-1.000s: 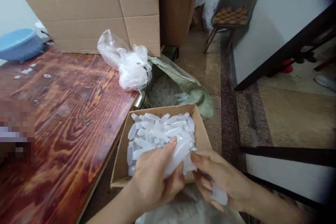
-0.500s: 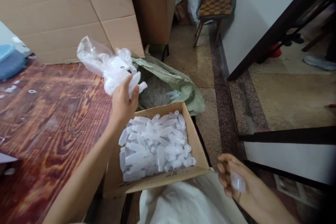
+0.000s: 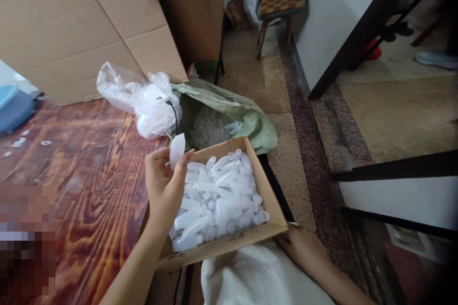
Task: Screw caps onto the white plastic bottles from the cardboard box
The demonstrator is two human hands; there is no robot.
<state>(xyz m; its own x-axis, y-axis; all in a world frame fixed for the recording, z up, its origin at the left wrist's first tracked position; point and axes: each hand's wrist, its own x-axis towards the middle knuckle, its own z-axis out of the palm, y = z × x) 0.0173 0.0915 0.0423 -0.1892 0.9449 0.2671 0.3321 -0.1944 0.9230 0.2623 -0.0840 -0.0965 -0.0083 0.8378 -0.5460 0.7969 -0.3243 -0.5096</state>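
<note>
My left hand (image 3: 164,181) is closed on a small translucent white plastic tube (image 3: 177,148), pinched between thumb and fingers above the left rim of a cardboard box (image 3: 266,195). Inside the box lies a heap of similar plastic tubes (image 3: 222,190), some showing round open necks. My right hand (image 3: 295,239) is at the box's near right corner, low against its outer side. Its fingers are hidden by the box and shadow, so I cannot see whether it holds anything. Behind the box, a green woven sack (image 3: 250,114) gapes open with more translucent pieces inside.
A clear plastic bag (image 3: 153,114) around a white object with a black cord lies on the reddish wooden table (image 3: 96,162). A blue basin (image 3: 14,107) stands at the left. Large cardboard (image 3: 89,24) rises behind. A chair (image 3: 282,0) stands farther back by the wall.
My left hand has come down and nearer, with one tube showing where two pieces showed before. My right hand, earlier holding a translucent piece right of the box, has moved left to the box's corner.
</note>
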